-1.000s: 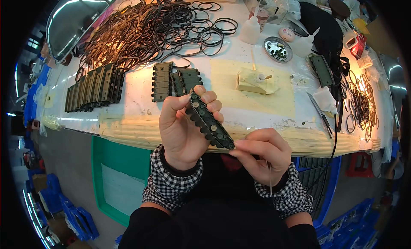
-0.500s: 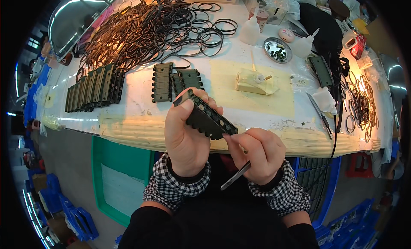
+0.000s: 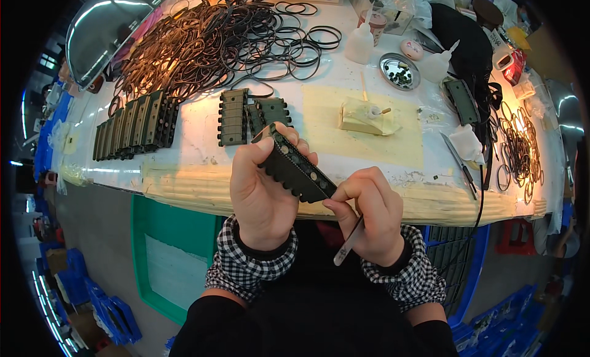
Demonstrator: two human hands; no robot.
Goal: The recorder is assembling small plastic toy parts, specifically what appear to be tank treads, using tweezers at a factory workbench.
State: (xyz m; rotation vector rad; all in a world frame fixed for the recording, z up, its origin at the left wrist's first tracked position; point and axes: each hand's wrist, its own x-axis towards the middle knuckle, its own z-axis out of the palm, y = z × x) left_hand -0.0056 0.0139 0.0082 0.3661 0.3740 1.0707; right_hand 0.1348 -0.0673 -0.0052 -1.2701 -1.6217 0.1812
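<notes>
- Left hand [image 3: 261, 200]: wrapped around the dark green block [image 3: 294, 171], thumb near the upper end, fingers curled behind the far side. Firm grasp, by the look of it.
- Right hand [image 3: 373, 219]: thumb and forefinger brought together at the block's lower right end. Slim metal tool [image 3: 348, 243], probably tweezers, gripped in the same hand, one end sticking out toward the body. Cannot tell a real pinch on the block from a light touch.
- Block position: in the air between both hands, over the near side of the table [image 3: 344, 65], tilted, upper end left, lower end right.
- To do this well: lock the block with the left, leave the fine work to the right fingertips.
- Press lightly at the end; likely to skew any small part there otherwise.
- Turn the studded face toward the eyes for a clear check.
- Watch the tool while working bare-fingered; could scratch the block if swung inward.
- Block looks: long, narrow, dark. Round pale studs spaced along the narrow face, fine beaded line along the edge, rounded bumps down the lower side. Stud finish too small to judge.
- For comparison: similar ridged green blocks [image 3: 132, 128], lined up on the table at left.
</notes>
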